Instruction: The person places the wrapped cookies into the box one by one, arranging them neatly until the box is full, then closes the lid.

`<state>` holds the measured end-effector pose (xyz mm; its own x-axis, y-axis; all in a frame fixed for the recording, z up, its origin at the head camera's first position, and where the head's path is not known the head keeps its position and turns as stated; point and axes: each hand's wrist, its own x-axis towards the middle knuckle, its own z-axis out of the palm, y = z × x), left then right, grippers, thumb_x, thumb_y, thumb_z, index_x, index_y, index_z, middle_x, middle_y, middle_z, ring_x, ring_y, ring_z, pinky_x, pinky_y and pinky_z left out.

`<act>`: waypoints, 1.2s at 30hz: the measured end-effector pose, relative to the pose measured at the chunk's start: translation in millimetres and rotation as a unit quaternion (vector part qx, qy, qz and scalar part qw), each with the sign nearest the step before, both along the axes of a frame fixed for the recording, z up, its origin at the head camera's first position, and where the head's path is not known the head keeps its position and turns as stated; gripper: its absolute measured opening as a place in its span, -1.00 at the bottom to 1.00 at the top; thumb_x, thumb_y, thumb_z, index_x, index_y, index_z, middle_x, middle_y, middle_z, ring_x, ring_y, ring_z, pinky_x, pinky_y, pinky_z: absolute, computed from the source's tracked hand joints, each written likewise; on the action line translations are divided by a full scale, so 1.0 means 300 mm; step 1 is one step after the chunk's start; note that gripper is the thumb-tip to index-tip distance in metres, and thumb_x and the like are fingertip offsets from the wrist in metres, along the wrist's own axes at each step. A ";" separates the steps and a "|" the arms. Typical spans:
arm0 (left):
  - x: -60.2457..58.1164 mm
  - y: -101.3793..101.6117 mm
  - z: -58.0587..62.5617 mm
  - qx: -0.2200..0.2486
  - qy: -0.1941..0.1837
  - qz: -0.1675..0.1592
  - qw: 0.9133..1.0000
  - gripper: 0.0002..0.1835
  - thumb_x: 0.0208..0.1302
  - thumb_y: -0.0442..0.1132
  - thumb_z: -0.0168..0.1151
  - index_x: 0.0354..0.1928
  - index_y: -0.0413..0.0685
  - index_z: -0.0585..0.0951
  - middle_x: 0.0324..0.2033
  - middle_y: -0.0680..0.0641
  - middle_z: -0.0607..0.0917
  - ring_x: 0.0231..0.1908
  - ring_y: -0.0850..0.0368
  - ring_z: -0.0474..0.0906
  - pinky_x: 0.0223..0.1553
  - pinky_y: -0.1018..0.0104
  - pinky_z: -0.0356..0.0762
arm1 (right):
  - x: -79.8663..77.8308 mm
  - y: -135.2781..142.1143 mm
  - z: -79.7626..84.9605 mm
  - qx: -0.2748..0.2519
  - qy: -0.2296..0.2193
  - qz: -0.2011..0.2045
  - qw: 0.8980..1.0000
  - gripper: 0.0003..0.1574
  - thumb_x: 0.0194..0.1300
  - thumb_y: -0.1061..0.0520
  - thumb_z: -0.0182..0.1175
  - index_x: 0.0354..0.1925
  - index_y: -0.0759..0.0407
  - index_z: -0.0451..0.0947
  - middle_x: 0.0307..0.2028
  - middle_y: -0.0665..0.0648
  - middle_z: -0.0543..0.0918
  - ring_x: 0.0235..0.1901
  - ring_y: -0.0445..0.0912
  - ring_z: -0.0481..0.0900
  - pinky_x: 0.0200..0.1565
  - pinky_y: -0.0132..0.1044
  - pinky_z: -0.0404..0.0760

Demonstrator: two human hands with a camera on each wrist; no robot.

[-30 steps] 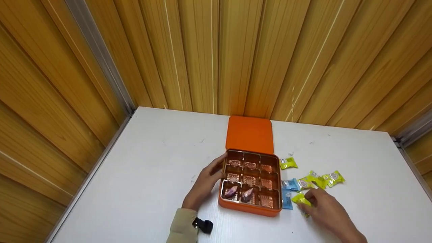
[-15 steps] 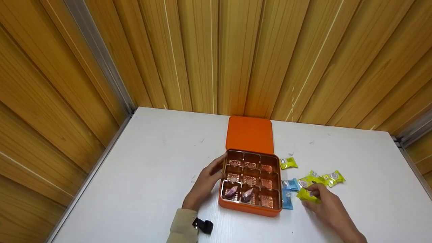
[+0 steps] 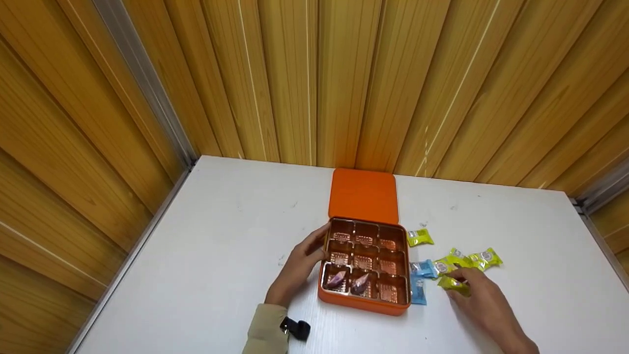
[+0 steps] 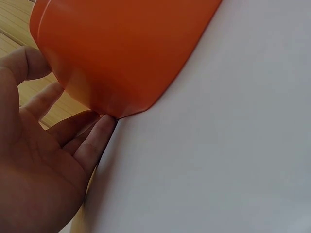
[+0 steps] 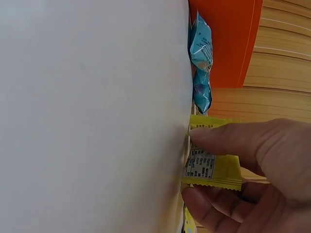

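Observation:
My left hand [image 3: 297,265] rests against the left side of an orange tin [image 3: 366,306]. In the left wrist view, its thumb and fingertips touch the tin's outer wall. Inside the tin is a copper-coloured tray of square compartments. A purple wrapped candy [image 3: 337,280] lies in the front-left compartment, and another purple candy [image 3: 360,283] in the front-middle one. Right of the tin, my right hand [image 3: 484,297] pinches a yellow-green candy packet [image 5: 226,170] between thumb and fingers, low over the table.
Behind the tin lies its orange lid [image 3: 363,195]. Blue candy packets [image 3: 418,291] touch or nearly touch the tin's right side. Several yellow-green packets [image 3: 485,259] lie just beyond my right hand, and one more green packet [image 3: 420,237] near the tin's back-right corner. Wood-patterned walls [image 3: 344,83] enclose the white table [image 3: 236,236].
My right hand has shifted slightly right and away from me with the yellow-green candy packet, which has turned in its fingers. My left hand and the tin have stayed put.

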<state>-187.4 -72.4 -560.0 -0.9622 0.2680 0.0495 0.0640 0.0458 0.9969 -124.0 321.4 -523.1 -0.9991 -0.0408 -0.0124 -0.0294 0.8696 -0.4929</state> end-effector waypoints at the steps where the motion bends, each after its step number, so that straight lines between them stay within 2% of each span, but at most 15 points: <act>1: 0.000 0.000 -0.001 -0.001 -0.001 0.000 1.000 -0.26 0.41 -0.26 0.18 0.61 0.35 0.37 0.50 0.07 0.46 0.50 0.04 0.32 0.51 -0.08 0.25 | 0.002 0.001 0.000 -0.002 -0.005 0.001 1.000 -0.48 0.19 0.42 0.48 0.11 0.33 0.60 0.01 0.32 0.67 0.08 0.30 0.63 0.12 0.27 0.64; 6: -0.001 -0.001 -0.003 -0.006 -0.004 0.002 1.000 -0.26 0.41 -0.22 0.19 0.61 0.38 0.37 0.49 0.08 0.46 0.50 0.05 0.31 0.51 -0.09 0.25 | 0.013 0.008 0.004 -0.012 -0.023 -0.005 1.000 -0.48 0.25 0.40 0.45 0.17 0.31 0.60 0.07 0.35 0.67 0.12 0.31 0.62 0.13 0.26 0.65; 13: -0.001 -0.004 0.000 -0.007 0.006 0.002 1.000 -0.26 0.40 -0.23 0.19 0.61 0.36 0.37 0.50 0.09 0.46 0.49 0.06 0.32 0.53 -0.09 0.22 | 0.015 0.024 0.005 -0.008 -0.029 -0.016 0.999 -0.58 0.29 0.35 0.44 0.10 0.31 0.60 -0.02 0.28 0.72 0.03 0.23 0.67 0.07 0.20 0.70; 25: 0.000 -0.001 0.001 -0.003 -0.007 0.005 1.000 -0.26 0.39 -0.21 0.21 0.60 0.39 0.38 0.49 0.07 0.47 0.50 0.04 0.31 0.53 -0.11 0.21 | 0.006 0.034 0.005 -0.024 -0.045 -0.029 0.998 -0.65 0.32 0.31 0.44 0.04 0.31 0.61 -0.10 0.17 0.72 -0.08 0.08 0.66 -0.06 -0.01 0.75; 36: 0.003 -0.001 0.003 -0.003 -0.001 0.002 1.000 -0.27 0.41 -0.25 0.18 0.60 0.35 0.38 0.49 0.06 0.46 0.49 0.05 0.32 0.52 -0.09 0.24 | 0.002 0.023 0.026 -0.043 -0.021 -0.018 0.999 -0.68 0.31 0.36 0.43 0.01 0.36 0.61 -0.05 0.27 0.72 0.00 0.20 0.68 -0.06 -0.10 0.79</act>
<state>-186.4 -72.7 -559.2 -0.9636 0.2636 0.0455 0.0613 0.0518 0.9968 -123.3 328.3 -515.4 -0.9986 -0.0071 -0.0523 0.0238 0.8242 -0.5657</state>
